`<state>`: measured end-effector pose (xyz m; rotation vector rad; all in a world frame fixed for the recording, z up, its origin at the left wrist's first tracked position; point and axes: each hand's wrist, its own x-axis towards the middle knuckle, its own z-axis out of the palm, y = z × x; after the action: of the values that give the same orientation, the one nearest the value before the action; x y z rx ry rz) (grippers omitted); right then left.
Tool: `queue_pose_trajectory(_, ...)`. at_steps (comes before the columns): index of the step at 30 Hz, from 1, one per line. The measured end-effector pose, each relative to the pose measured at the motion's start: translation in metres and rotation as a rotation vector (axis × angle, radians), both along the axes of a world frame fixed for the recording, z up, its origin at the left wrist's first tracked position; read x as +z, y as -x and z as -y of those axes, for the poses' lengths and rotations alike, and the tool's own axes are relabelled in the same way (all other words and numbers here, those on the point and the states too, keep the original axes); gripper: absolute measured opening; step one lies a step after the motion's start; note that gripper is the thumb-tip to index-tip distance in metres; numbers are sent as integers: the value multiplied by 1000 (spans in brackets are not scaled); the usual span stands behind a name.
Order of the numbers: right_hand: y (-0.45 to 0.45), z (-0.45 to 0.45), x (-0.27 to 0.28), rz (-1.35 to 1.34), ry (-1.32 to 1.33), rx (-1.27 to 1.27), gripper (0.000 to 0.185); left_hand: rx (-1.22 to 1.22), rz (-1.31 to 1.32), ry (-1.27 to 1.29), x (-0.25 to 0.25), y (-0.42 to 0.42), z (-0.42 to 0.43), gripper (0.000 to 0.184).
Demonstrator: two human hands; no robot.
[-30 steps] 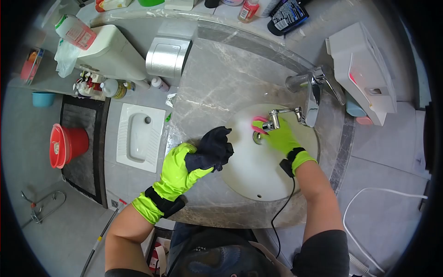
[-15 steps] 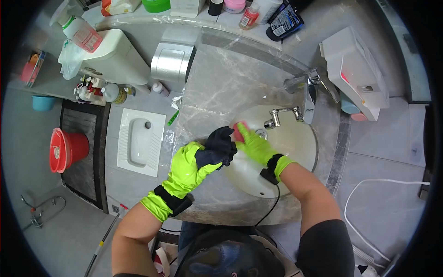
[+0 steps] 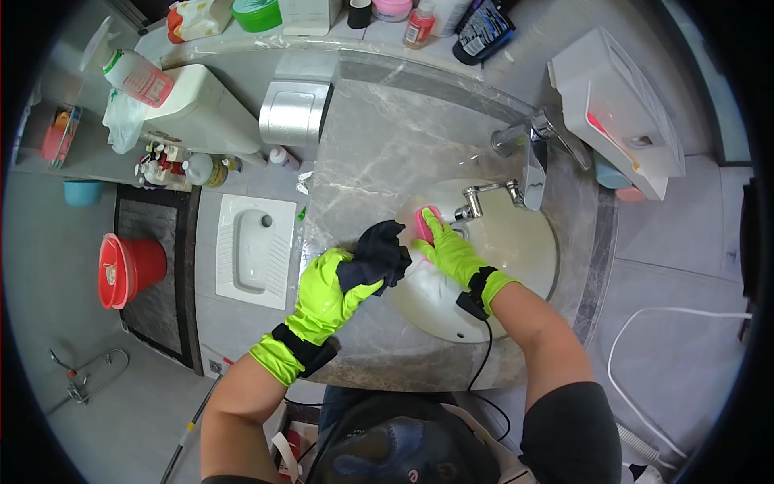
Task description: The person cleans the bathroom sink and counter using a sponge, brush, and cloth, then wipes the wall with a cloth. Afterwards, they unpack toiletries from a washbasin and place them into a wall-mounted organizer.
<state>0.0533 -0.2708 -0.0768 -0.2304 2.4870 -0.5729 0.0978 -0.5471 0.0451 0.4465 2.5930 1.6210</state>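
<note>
Basin (image 3: 520,278): pink sponge (image 3: 420,225) in right hand (image 3: 453,256)

2 arms (image 3: 548,335) extend forward, left fingers (image 3: 364,292) clenched, right fingers (image 3: 436,229) curled.

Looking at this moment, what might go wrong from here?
The yellow-green gloved right hand, holding a rounded pink scrubber, could bump the jointed silver metal tap extension close by.
The thin black cable at its wrist might snag or get wet.
The crumpled dark navy cloth in the yellow-green gloved left hand could slip into the white oval basin.
</note>
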Motion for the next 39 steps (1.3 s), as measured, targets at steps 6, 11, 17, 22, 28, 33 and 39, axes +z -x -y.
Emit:
queue_pose_trajectory(6,-57,31,94,326,441,120,71,76,116,-147,2,-7,-6,22)
queue_pose_trajectory(11,-92,-100,86,117,119,400,57,48,75,-51,-24,-9,2,23)
queue_pose_trajectory(17,-61,-111,104,279,-347,419,42,57,161,44,20,-50,18,26)
queue_pose_trajectory(22,-61,20,102,-881,58,721,67,208,65,101,-21,-78,18,39)
queue_pose_trajectory(28,19,89,46,266,1205,-1246,41,228,116,172,-15,-79,15,46)
queue_pose_trajectory(33,54,-65,-95,-213,2023,-1639,30,249,145,105,-25,-83,17,43)
queue_pose_trajectory(39,24,-43,-20,43,1848,-1438,31,442,143,-48,-21,-74,4,84)
